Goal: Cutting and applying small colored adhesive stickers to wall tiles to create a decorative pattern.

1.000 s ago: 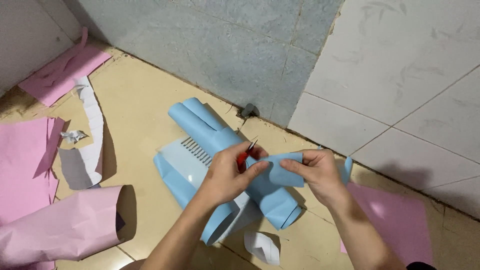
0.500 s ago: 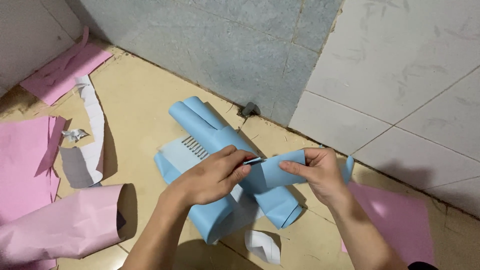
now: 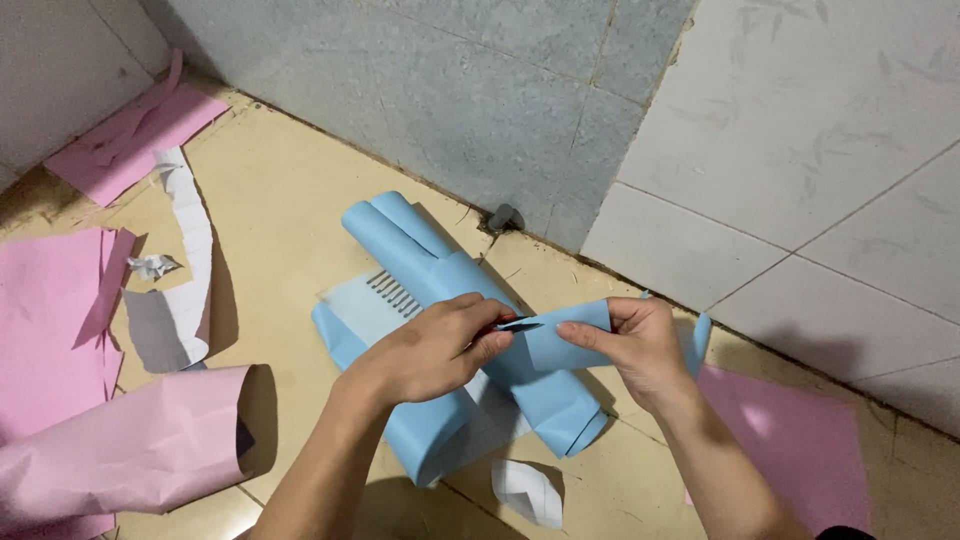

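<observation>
Blue paper strip (image 3: 565, 340) at frame centre, pinched at its right end by the right hand (image 3: 635, 345). Left hand (image 3: 435, 350) closed around small scissors (image 3: 515, 324), blades at the strip's left edge. Beneath both hands, rolled blue paper sheets (image 3: 430, 265) lie on the tan floor (image 3: 280, 200). Pink paper roll (image 3: 130, 450) at lower left; pink sheet (image 3: 800, 440) at lower right.

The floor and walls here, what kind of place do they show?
Probably a plain room at home, used for paper craft on the ground. The tiled floor meets a grey tiled wall, and rolled blue paper and pink paper sheets lie scattered about.
</observation>
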